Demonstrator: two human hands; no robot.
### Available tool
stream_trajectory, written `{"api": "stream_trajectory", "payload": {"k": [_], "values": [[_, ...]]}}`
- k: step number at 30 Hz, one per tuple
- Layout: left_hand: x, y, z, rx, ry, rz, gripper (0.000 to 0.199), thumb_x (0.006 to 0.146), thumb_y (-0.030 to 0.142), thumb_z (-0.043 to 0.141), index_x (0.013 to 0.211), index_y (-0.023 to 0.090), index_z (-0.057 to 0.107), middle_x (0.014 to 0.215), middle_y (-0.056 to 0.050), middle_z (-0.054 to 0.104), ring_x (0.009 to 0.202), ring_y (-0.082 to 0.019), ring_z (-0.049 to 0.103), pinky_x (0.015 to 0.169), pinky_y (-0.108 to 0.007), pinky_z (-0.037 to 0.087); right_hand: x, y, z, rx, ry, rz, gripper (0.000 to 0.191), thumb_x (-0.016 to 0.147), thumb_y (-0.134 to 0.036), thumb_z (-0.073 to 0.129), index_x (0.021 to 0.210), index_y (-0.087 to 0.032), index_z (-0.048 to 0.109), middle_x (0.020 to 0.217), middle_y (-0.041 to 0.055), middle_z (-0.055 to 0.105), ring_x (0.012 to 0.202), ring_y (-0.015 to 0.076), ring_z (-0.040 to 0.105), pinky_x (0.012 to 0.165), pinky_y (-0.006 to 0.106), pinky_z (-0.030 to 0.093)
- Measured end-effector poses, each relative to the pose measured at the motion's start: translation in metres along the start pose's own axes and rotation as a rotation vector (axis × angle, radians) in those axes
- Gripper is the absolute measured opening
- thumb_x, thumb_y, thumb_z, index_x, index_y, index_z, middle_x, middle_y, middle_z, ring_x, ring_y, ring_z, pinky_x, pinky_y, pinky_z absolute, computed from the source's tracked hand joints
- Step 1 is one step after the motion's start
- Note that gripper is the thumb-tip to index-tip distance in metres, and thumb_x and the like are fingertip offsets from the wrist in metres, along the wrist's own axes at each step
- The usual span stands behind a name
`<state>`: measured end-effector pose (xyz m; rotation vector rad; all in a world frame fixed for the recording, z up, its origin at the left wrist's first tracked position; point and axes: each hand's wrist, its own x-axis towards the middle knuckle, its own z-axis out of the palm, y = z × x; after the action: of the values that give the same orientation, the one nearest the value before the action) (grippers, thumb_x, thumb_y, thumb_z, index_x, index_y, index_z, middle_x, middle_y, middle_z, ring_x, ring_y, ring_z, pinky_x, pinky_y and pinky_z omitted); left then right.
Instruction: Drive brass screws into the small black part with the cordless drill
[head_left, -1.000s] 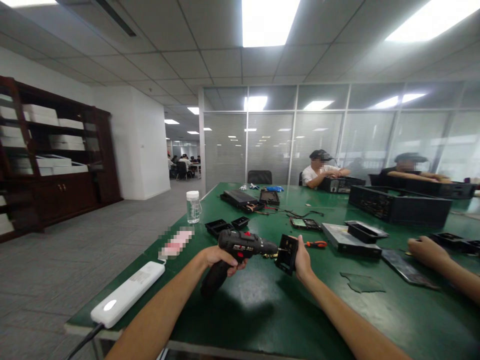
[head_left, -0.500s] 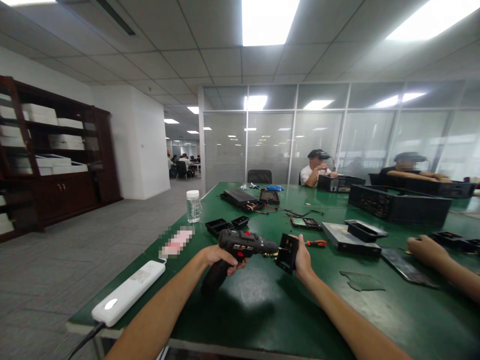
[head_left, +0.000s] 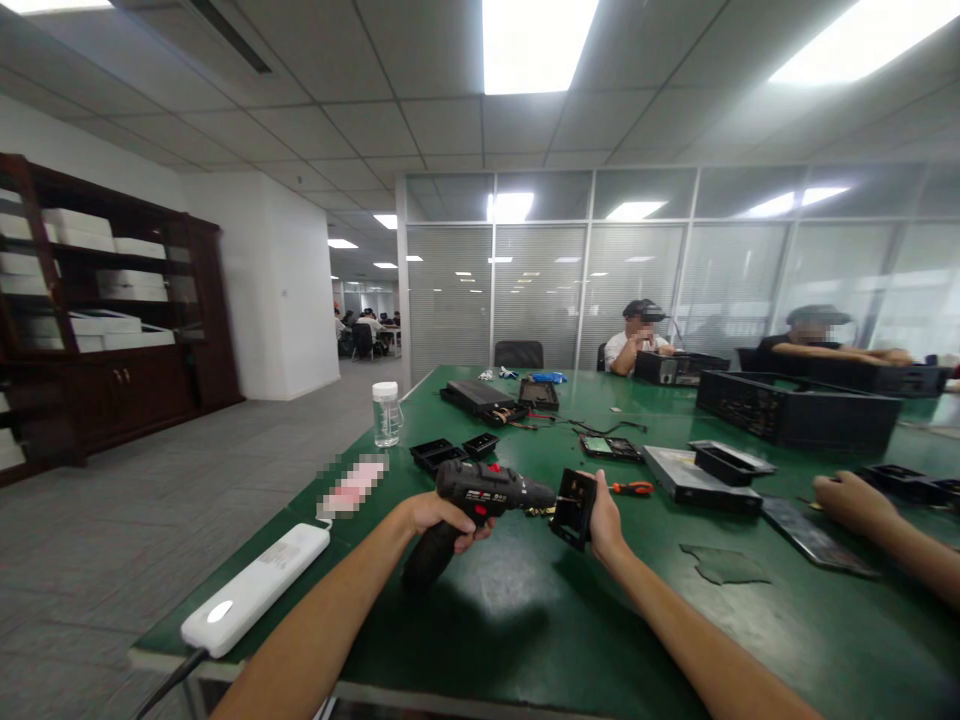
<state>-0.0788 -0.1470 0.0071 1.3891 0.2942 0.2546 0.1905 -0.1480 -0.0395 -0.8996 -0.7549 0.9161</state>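
Note:
My left hand (head_left: 442, 518) is wrapped round the handle of a black cordless drill (head_left: 491, 487), whose nose points right. In my right hand (head_left: 606, 515) is a small black plastic box (head_left: 574, 508), held tilted above the table with its hollow side toward the drill. The bit reaches into the box's open face; whether it sits on a screw is too small to tell. Behind the drill's nose lie some small brass-coloured pieces (head_left: 538, 511), partly hidden. An orange-handled screwdriver (head_left: 632, 489) rests just beyond my right hand.
Black trays (head_left: 435, 455) and a clear bottle (head_left: 386, 415) stand at left, with a white power strip (head_left: 259, 590) along the edge. A silver metal case (head_left: 697, 485) and a dark flat shard (head_left: 724, 563) lie right. Another person's hand (head_left: 855, 505) rests at far right.

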Motion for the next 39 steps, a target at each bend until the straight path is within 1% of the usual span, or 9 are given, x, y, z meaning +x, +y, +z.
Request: {"api": "stream_trajectory", "payload": {"k": [7,11,16,20,24,34,39], "values": [[0.0,-0.002,-0.002,0.034,0.005,0.027,0.039,0.058,0.018,0.057,0.095,0.007,0.049,0.076,-0.006,0.05,0.049,-0.008,0.045,0.049,-0.024,0.038,0.002,0.004,-0.001,-0.009,-0.007,-0.001,0.051,0.062,-0.061,0.041,0.087,-0.019,0.056,0.065,-0.0005,0.057,0.058,0.016,0.053,0.054,0.028,0.042],[0.0,-0.001,-0.002,0.018,0.001,0.017,0.038,0.058,0.018,0.056,0.094,0.007,0.049,0.076,-0.006,0.05,0.049,-0.008,0.045,0.049,-0.025,0.038,0.004,0.006,-0.003,-0.017,-0.015,0.013,0.053,0.061,-0.061,0.042,0.088,-0.018,0.056,0.065,-0.0002,0.057,0.06,0.017,0.054,0.054,0.029,0.042],[0.0,0.001,0.001,-0.004,-0.003,0.008,0.038,0.058,0.017,0.057,0.093,0.007,0.05,0.076,-0.006,0.05,0.048,-0.008,0.045,0.048,-0.024,0.037,0.007,0.008,-0.006,-0.047,0.002,-0.023,0.05,0.063,-0.06,0.04,0.087,-0.02,0.057,0.067,-0.0009,0.057,0.062,0.0157,0.053,0.057,0.028,0.042],[0.001,0.0,0.0,0.004,-0.002,0.002,0.038,0.058,0.018,0.057,0.093,0.008,0.05,0.075,-0.006,0.05,0.048,-0.008,0.045,0.049,-0.024,0.037,0.008,0.01,-0.007,-0.04,0.001,-0.003,0.05,0.063,-0.059,0.041,0.088,-0.02,0.057,0.07,-0.0003,0.058,0.062,0.0162,0.054,0.057,0.028,0.042],[0.001,-0.001,-0.001,0.023,-0.007,0.016,0.038,0.057,0.018,0.057,0.093,0.008,0.049,0.076,-0.006,0.05,0.048,-0.008,0.045,0.048,-0.024,0.037,0.007,0.009,-0.006,0.004,-0.034,0.025,0.052,0.062,-0.06,0.041,0.09,-0.019,0.055,0.07,0.0005,0.058,0.06,0.0169,0.054,0.055,0.03,0.043],[0.001,-0.002,-0.001,-0.016,0.007,-0.004,0.037,0.057,0.017,0.057,0.093,0.008,0.05,0.076,-0.006,0.051,0.048,-0.008,0.045,0.049,-0.024,0.037,0.007,0.009,-0.005,-0.001,-0.008,0.033,0.051,0.061,-0.06,0.042,0.089,-0.019,0.055,0.069,0.0001,0.058,0.06,0.017,0.054,0.056,0.03,0.043],[0.0,-0.001,-0.002,-0.007,0.004,-0.001,0.037,0.058,0.017,0.057,0.093,0.008,0.05,0.077,-0.006,0.05,0.049,-0.008,0.046,0.049,-0.024,0.037,0.002,0.004,-0.002,0.001,-0.029,0.015,0.052,0.062,-0.06,0.041,0.09,-0.018,0.055,0.066,0.0003,0.057,0.06,0.0169,0.054,0.055,0.03,0.043]]}}
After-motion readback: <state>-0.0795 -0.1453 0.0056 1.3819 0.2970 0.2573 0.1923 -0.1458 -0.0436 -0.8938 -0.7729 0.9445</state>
